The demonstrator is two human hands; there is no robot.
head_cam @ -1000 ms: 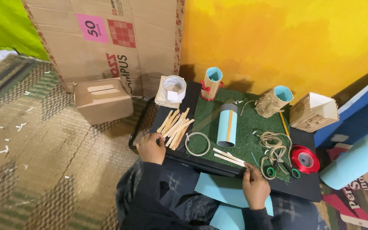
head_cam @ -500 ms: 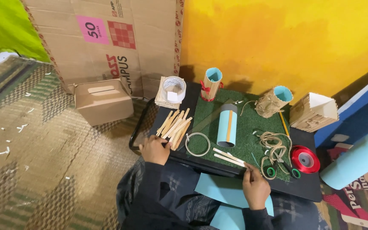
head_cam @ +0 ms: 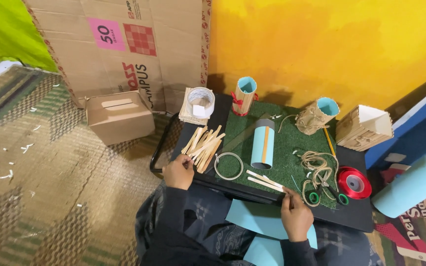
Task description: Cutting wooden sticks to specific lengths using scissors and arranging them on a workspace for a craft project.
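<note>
My left hand (head_cam: 178,171) is at the near left edge of the black table (head_cam: 213,123). Its fingertips pinch the near end of a wooden stick from the loose pile of sticks (head_cam: 204,143). My right hand (head_cam: 297,216) is at the front edge, fingertips against the near end of two flat sticks (head_cam: 265,181) lying on the green mat (head_cam: 287,143). Whether it grips them is unclear. Between the hands lie a thin ring (head_cam: 229,165) and a light-blue paper tube (head_cam: 263,145) with one stick along it.
On the table are a tape roll (head_cam: 200,101), two decorated cups (head_cam: 245,93) (head_cam: 316,114), a stick-built box (head_cam: 363,127), twine (head_cam: 316,162), green-handled scissors (head_cam: 326,197) and a red ribbon spool (head_cam: 353,182). A cardboard box (head_cam: 119,116) sits left, a blue paper roll (head_cam: 415,184) right, and blue paper (head_cam: 262,221) on my lap.
Both hands stay at the table's front edge. My left hand has shifted slightly toward the stick pile.
</note>
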